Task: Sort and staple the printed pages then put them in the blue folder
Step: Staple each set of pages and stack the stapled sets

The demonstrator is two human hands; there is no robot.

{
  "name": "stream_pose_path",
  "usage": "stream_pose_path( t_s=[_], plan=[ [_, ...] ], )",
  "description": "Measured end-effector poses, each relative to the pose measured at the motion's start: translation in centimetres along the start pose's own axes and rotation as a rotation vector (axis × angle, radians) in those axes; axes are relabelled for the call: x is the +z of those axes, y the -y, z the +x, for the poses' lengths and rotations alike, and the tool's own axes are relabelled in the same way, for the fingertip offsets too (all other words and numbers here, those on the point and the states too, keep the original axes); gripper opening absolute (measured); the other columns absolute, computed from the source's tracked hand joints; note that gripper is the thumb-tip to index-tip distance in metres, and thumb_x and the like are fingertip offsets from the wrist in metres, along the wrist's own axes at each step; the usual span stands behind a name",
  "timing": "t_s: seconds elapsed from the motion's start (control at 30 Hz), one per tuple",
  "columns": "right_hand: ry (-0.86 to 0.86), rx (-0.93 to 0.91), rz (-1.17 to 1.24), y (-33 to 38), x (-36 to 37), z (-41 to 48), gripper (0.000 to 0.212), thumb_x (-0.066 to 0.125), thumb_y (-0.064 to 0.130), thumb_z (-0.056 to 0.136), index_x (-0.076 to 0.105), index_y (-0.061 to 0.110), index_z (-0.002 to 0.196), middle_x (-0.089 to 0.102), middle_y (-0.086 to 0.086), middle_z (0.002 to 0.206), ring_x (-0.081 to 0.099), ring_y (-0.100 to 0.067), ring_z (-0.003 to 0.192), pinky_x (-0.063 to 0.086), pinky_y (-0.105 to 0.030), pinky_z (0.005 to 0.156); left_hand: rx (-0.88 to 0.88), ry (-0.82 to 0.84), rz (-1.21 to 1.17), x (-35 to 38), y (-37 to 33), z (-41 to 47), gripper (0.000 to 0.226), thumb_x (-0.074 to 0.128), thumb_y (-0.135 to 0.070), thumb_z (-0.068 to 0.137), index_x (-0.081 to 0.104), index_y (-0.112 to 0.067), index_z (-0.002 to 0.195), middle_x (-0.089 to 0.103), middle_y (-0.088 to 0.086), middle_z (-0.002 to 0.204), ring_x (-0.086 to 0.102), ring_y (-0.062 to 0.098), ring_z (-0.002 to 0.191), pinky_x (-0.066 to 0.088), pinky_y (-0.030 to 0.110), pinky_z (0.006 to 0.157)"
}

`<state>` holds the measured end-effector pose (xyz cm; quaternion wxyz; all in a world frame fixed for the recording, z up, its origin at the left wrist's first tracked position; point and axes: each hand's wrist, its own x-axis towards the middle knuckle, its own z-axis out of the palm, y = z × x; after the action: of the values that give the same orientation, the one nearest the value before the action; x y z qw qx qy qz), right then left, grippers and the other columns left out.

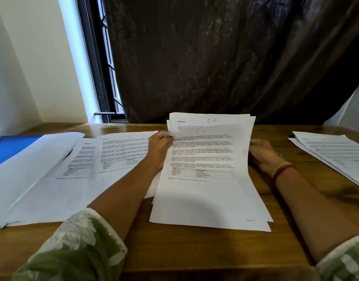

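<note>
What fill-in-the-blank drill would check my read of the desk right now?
The left hand pinches the held pages at their upper ____ corner.
The folder at the far left is ____.
The rearmost page is headed Section ____.
Missing words: left; blue; 3.

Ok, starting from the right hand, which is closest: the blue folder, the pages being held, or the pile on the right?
1. The held pages, centre, gripped by the right hand.
2. The right pile, just beside that hand.
3. The blue folder, far left.
</note>
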<state>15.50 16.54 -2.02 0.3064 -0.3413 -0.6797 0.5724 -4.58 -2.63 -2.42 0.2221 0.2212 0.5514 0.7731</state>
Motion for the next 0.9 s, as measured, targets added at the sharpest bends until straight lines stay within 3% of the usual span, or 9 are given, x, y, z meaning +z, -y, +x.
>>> stream_pose_path(
  t_s=[0.1, 0.23, 0.37, 0.57, 0.67, 0.8, 0.9],
  plan=[
    [-0.065, 0.008, 0.06, 0.2, -0.1, 0.0, 0.01, 0.06, 0.003, 0.091, 0.067, 0.01, 0.088, 0.071, -0.01, 0.093, 0.068, -0.021, 0.075, 0.056, -0.035, 0.069, 0.013, 0.007, -0.003, -0.2, 0.2, 0.1, 0.02, 0.052, 0.007, 0.089, 0.061, -0.009, 0.08, 0.069, 0.014, 0.094, 0.068, 0.032, 0.085, 0.058, 0.045, 0.077],
    [-0.163, -0.058, 0.114, 0.6, 0.0, -0.1, 0.006, 0.064, 0.013, 0.091, 0.066, 0.013, 0.085, 0.071, -0.01, 0.099, 0.067, -0.027, 0.088, 0.055, -0.04, 0.083, 0.025, 0.031, -0.01, -0.3, 0.3, 0.0, 0.019, 0.05, 0.007, 0.09, 0.061, -0.008, 0.085, 0.07, 0.013, 0.095, 0.07, 0.028, 0.081, 0.06, 0.039, 0.07],
    [-0.241, -0.112, 0.139, 1.0, 0.4, -0.4, 0.008, 0.065, 0.021, 0.091, 0.065, 0.015, 0.085, 0.07, -0.007, 0.097, 0.066, -0.03, 0.092, 0.055, -0.044, 0.086, 0.032, 0.058, 0.069, -0.3, 0.4, 0.0, 0.027, 0.05, 0.005, 0.09, 0.066, -0.006, 0.109, 0.072, 0.007, 0.103, 0.072, 0.024, 0.085, 0.06, 0.037, 0.068],
    [-0.327, -0.175, 0.252, 1.7, 1.6, -1.6, 0.01, 0.064, 0.02, 0.092, 0.062, 0.016, 0.082, 0.069, 0.0, 0.083, 0.064, -0.017, 0.075, 0.051, -0.027, 0.065, 0.014, 0.139, 0.14, 0.1, 0.3, -0.2, 0.027, 0.06, 0.0, 0.09, 0.066, -0.01, 0.115, 0.072, 0.004, 0.11, 0.071, 0.023, 0.094, 0.058, 0.043, 0.082],
    [-0.463, -0.206, 0.326, 2.5, 1.6, -1.7, 0.007, 0.062, 0.018, 0.093, 0.062, 0.015, 0.087, 0.068, 0.0, 0.088, 0.065, -0.016, 0.082, 0.051, -0.024, 0.066, 0.016, 0.129, 0.198, 0.1, 0.4, -0.1, 0.024, 0.062, -0.008, 0.091, 0.065, -0.011, 0.115, 0.072, 0.004, 0.111, 0.071, 0.025, 0.094, 0.057, 0.048, 0.084],
    [-0.638, -0.393, 0.293, 6.5, 0.9, -1.8, 0.012, 0.059, 0.024, 0.095, 0.062, 0.013, 0.098, 0.065, -0.001, 0.098, 0.062, -0.013, 0.088, 0.054, -0.026, 0.076, 0.029, 0.087, 0.253, 0.2, 0.5, 0.0, 0.017, 0.062, -0.011, 0.093, 0.065, -0.017, 0.109, 0.072, 0.0, 0.108, 0.072, 0.021, 0.09, 0.06, 0.036, 0.072],
    [-0.703, -0.638, 0.236, 11.2, 0.3, -2.2, 0.008, 0.058, 0.022, 0.095, 0.062, 0.015, 0.094, 0.063, -0.001, 0.094, 0.058, -0.009, 0.085, 0.049, -0.016, 0.075, 0.042, 0.055, 0.285, 0.2, 0.6, -0.1, 0.019, 0.06, -0.012, 0.094, 0.064, -0.016, 0.112, 0.07, -0.001, 0.108, 0.07, 0.018, 0.087, 0.058, 0.028, 0.063]
  ],
)
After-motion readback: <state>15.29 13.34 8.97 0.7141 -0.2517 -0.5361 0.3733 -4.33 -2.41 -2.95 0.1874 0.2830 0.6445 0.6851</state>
